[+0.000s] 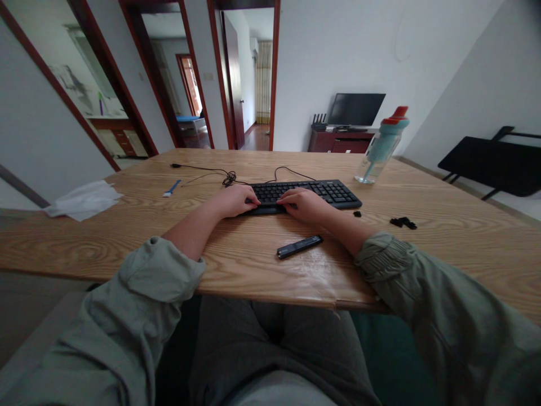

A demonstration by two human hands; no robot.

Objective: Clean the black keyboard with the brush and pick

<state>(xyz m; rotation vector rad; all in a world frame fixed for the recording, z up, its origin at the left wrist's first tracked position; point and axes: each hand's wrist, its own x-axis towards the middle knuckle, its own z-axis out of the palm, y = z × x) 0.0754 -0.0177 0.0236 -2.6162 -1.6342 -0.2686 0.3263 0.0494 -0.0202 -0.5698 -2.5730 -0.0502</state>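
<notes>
A black keyboard lies on the wooden table in front of me, its cable running off behind it. My left hand grips its front edge left of the middle, thumb and fingers closed together. Just to the right, my right hand has its fingers bent and pressed on the same front edge, around the space bar area. The fingertips hide part of the lower key row. Close to my right forearm lies a slim black stick-shaped object. Small loose black pieces, apparently keycaps, sit to the right of the keyboard.
A clear bottle with a red and teal lid stands at the back right. On the left are a small blue brush, a coiled cable and crumpled white tissue. The table's front edge is near my lap.
</notes>
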